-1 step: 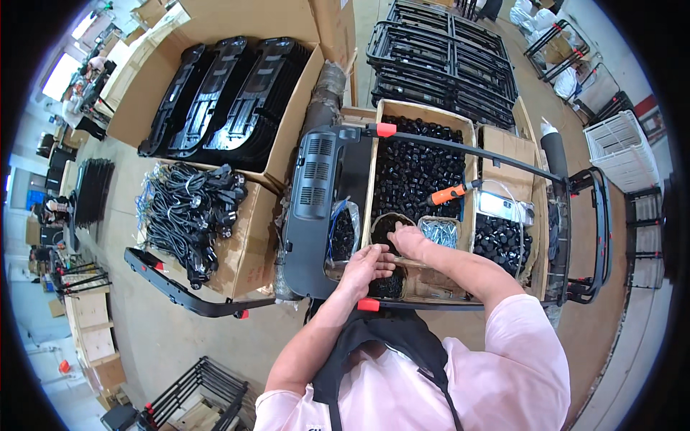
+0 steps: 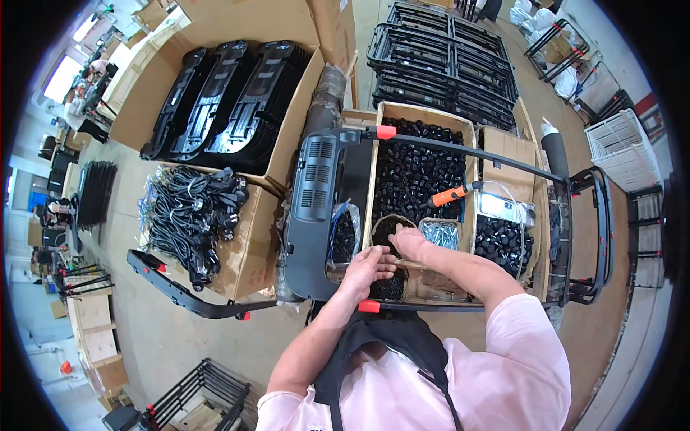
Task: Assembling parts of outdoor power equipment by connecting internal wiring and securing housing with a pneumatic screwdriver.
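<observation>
My right hand (image 2: 410, 243) reaches into a small round tub (image 2: 385, 231) of tiny dark parts, its fingertips pinched together down among them. What they grip, if anything, is hidden. Just left of it and nearer me, my left hand (image 2: 369, 269) hovers with fingers stretched out loosely, and I see nothing held in it. Below that hand sits another small container of black parts (image 2: 388, 286). Silver screws (image 2: 440, 233) fill a tub to the right of my right hand. A black frame with a grey slotted panel (image 2: 313, 187) lies across the wooden parts box (image 2: 371, 172).
Black caps (image 2: 417, 161) fill the box's far compartment, with an orange-and-black screwdriver (image 2: 451, 195) on top. A phone (image 2: 499, 207) and round black knobs (image 2: 503, 238) lie right. Bundled power cables (image 2: 194, 215) and a carton of black panels (image 2: 223, 100) stand left; frames (image 2: 445, 61) lie beyond.
The whole view has shifted very slightly. Both hands stay in almost the same place and pose.
</observation>
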`<state>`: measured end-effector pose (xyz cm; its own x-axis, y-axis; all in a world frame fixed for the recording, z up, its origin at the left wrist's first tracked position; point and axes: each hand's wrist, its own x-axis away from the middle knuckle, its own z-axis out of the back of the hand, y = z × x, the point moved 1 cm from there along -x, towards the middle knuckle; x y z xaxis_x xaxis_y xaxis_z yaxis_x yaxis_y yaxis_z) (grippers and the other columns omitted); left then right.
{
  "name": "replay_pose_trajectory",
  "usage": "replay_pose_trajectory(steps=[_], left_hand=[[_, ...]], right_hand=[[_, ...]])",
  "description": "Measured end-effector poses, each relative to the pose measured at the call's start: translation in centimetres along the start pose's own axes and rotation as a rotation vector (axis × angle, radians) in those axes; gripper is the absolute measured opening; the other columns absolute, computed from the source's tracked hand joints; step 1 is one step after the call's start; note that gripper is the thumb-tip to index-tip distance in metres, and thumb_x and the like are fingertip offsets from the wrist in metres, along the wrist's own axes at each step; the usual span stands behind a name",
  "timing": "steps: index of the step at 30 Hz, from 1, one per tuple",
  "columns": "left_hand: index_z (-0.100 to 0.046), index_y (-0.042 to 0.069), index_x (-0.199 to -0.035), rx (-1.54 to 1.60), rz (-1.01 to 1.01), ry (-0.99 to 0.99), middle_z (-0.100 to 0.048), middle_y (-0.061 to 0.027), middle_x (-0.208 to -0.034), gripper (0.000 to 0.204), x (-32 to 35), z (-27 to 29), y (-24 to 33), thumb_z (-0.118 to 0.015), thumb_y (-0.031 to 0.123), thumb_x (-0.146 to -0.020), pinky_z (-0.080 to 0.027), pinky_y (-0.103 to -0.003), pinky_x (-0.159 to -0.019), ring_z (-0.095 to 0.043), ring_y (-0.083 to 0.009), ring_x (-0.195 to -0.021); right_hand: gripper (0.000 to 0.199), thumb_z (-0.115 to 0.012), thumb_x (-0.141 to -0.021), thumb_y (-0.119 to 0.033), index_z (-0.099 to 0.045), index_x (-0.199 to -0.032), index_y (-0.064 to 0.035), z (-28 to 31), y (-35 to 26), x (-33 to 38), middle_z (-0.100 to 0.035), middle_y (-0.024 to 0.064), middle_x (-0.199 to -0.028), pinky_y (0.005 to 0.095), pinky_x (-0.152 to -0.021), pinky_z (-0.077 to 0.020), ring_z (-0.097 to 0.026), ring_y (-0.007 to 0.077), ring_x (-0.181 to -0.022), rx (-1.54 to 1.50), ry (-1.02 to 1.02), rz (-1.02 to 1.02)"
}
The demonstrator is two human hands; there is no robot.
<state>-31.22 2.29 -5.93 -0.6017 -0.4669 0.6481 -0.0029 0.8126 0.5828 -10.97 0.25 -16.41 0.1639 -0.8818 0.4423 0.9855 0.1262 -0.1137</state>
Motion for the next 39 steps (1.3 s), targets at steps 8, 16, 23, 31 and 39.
replay_pose_trajectory(steps=[8, 16, 23, 31, 39], left_hand=[[-0.059, 0.0, -0.13, -0.023, -0.022, 0.036, -0.07, -0.0131, -0.112, 0.037, -2.6, -0.1, 0.3, -0.051, 0.032, -0.113, -0.061, -0.037, -0.085, -0.071, -0.023, -0.097], [-0.056, -0.003, -0.135, 0.052, -0.034, 0.104, -0.068, -0.018, -0.125, 0.041, -5.1, -0.4, 0.4, -0.05, 0.031, -0.113, -0.059, -0.042, -0.099, -0.069, -0.029, -0.112], [-0.04, -0.006, -0.154, 0.019, -0.008, 0.155, -0.037, -0.0285, -0.162, 0.058, -9.4, -2.0, -0.3, -0.046, 0.035, -0.114, -0.028, -0.052, -0.128, -0.035, -0.0403, -0.153], [-0.065, 0.011, -0.118, 0.291, 0.134, 0.087, -0.068, -0.0054, -0.115, 0.039, -14.3, -1.8, -2.2, -0.035, 0.035, -0.116, -0.054, -0.045, -0.093, -0.064, -0.023, -0.105], [-0.064, 0.01, -0.118, 0.353, 0.147, 0.013, -0.068, -0.0047, -0.108, 0.034, -13.9, -1.9, -2.7, -0.037, 0.03, -0.115, -0.058, -0.038, -0.083, -0.067, -0.0206, -0.099]], right_hand=[[0.027, -0.053, -0.102, -0.021, -0.072, -0.117, -0.0117, 1.1, 0.1, 0.0, -0.07, 0.0186, -0.121, 0.0423, -0.087, -0.0602, -0.073, 0.0305, -0.11, -0.031, -0.101, 0.034], [0.023, -0.065, -0.093, -0.015, -0.071, -0.113, -0.0074, 2.3, 1.5, 1.5, -0.069, 0.0232, -0.117, 0.0489, -0.091, -0.0583, -0.071, 0.0409, -0.108, -0.285, 0.03, 0.032], [0.022, -0.072, -0.086, -0.015, -0.074, -0.105, -0.0035, 4.5, 2.8, 3.6, -0.07, 0.0231, -0.106, 0.0501, -0.094, -0.055, -0.068, 0.0428, -0.104, -0.629, 0.304, -0.105], [0.033, -0.069, -0.085, -0.01, -0.07, -0.116, 0.0012, 8.6, 1.2, 5.6, -0.069, 0.0231, -0.11, 0.0475, -0.097, -0.0539, -0.068, 0.0402, -0.108, -0.905, 0.394, -0.071], [0.035, -0.071, -0.083, -0.007, -0.07, -0.117, 0.0023, 9.3, 0.5, 6.5, -0.07, 0.0212, -0.11, 0.0441, -0.093, -0.0559, -0.07, 0.037, -0.103, -0.928, 0.37, -0.111]])
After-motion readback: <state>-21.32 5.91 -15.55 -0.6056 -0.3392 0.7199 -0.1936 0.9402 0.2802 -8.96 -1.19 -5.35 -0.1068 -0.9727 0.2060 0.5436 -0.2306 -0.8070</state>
